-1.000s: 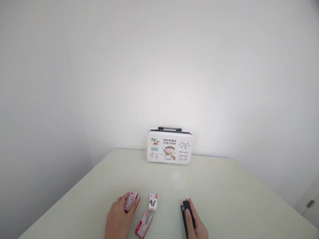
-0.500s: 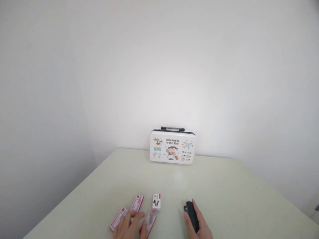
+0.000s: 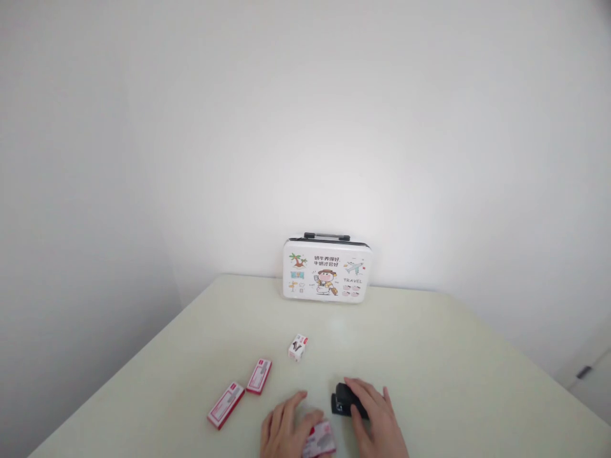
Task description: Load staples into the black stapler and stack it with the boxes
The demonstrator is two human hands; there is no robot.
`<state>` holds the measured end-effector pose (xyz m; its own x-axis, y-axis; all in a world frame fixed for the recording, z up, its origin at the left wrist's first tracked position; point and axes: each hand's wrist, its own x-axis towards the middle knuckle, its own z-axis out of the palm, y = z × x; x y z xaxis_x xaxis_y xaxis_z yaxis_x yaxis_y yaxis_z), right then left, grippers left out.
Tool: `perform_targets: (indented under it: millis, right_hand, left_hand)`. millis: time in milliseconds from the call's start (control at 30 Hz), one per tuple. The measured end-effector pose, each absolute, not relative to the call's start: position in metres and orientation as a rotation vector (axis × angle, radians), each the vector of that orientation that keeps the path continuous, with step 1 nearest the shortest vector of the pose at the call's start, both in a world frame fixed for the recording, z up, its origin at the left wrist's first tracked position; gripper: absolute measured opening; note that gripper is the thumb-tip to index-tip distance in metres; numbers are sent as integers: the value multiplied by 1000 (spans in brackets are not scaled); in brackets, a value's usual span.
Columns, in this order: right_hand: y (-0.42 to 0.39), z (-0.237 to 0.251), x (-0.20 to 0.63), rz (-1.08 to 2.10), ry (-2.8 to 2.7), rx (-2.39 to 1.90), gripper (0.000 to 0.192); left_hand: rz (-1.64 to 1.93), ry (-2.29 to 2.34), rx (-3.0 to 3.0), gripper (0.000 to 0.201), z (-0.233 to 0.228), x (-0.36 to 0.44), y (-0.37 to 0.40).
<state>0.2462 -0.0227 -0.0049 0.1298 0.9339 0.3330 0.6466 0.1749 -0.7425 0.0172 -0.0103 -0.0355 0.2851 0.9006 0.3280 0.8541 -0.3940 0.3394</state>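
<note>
My right hand (image 3: pixel 376 416) is closed around a black stapler (image 3: pixel 342 402), whose front end points left past my fingertips. To its left, my left hand (image 3: pixel 286 425) grips a red-and-white staple box (image 3: pixel 323 439) at the bottom edge of the view; part of the box is behind my thumb and fingers. Two more flat red-and-white boxes, a nearer one (image 3: pixel 226 405) and a farther one (image 3: pixel 259 376), lie end to end left of my hand. Beyond my hands stands a small white box (image 3: pixel 298 348) with a dark picture on it, turned at an angle.
A white carry case (image 3: pixel 327 270) with cartoon prints and a black handle (image 3: pixel 327 236) leans upright against the wall at the back of the pale green table (image 3: pixel 410 337).
My left hand has moved right with the staple box. The stapler has turned to point more leftward in my right hand. The small white box has shifted farther back and turned.
</note>
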Motion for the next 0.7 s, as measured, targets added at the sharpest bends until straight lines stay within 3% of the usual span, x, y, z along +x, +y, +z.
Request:
perform_targets:
  millis: [167, 367, 500, 700]
  right_hand:
    - [-16, 21, 192, 447, -1683, -1554, 42]
    - [-11, 47, 167, 481, -1416, -1571, 23]
    - [-13, 47, 199, 808, -869, -1353, 41]
    - [-38, 16, 269, 1121, -517, -1301, 55]
  left_hand:
    - [623, 1230, 2611, 58, -43, 14, 0]
    - [502, 1179, 2588, 79, -24, -8, -2]
    - [443, 1151, 2512, 75, -7, -16, -10]
    - [517, 1207, 2347, 44, 1, -17, -16]
